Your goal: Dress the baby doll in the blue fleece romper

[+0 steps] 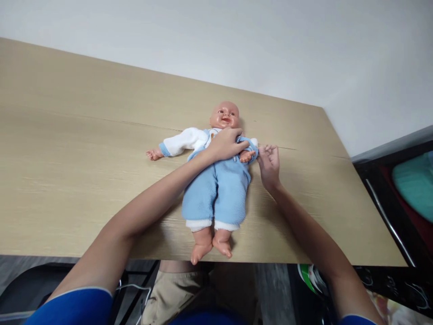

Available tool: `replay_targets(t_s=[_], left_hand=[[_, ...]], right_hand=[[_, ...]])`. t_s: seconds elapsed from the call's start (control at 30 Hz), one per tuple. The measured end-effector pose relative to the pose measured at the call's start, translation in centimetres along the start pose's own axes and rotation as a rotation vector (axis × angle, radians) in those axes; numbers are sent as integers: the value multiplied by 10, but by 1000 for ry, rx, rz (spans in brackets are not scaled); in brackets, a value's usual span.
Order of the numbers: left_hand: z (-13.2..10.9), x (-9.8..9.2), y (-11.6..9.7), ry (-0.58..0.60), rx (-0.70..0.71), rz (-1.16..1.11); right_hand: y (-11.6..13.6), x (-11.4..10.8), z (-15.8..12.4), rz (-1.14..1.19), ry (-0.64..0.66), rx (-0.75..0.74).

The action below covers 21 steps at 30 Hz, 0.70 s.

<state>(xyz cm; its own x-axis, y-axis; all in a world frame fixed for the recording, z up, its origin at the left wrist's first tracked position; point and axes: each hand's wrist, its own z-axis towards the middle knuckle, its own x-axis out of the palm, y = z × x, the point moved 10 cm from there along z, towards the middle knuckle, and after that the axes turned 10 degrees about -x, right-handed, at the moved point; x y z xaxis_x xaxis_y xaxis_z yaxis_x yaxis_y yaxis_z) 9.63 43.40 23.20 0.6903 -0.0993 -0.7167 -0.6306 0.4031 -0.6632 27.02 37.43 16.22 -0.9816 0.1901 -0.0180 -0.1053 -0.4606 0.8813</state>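
Observation:
A bald baby doll [226, 113] lies on its back with its feet toward me. It wears a fluffy light blue and white outfit [199, 198]. Across its chest reaches my left hand [226, 143], fingers curled at the sleeve of the arm on the right side of the picture; their exact grip is partly hidden. That doll arm is bent inward, its small hand [246, 156] poking out of a blue cuff [254, 145]. Beside it, my right hand [269, 162] pinches the cuff's outer edge. The doll's other arm, in a white sleeve [182, 141], stretches out to the left.
The light wooden table [84, 180] meets a pale wall [203, 40] behind. Past its right edge stands a dark rack with a teal item [414, 185]. A black chair [30, 289] is at the lower left. The doll's feet lie near the table's front edge.

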Motion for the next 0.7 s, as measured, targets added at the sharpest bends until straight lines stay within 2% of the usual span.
replay_targets(t_s=[0.13, 0.33, 0.5, 0.7], left_hand=[[0, 5, 0, 47, 11, 36], [-1, 9, 1, 146, 19, -58], [-2, 12, 0, 184, 52, -79], [-3, 11, 3, 152, 42, -110]], right_hand=[[5, -2, -2, -8, 62, 41], [9, 5, -1, 55, 140, 44], [7, -10, 1, -125, 51, -28], [-8, -25, -6, -220, -70, 18]])
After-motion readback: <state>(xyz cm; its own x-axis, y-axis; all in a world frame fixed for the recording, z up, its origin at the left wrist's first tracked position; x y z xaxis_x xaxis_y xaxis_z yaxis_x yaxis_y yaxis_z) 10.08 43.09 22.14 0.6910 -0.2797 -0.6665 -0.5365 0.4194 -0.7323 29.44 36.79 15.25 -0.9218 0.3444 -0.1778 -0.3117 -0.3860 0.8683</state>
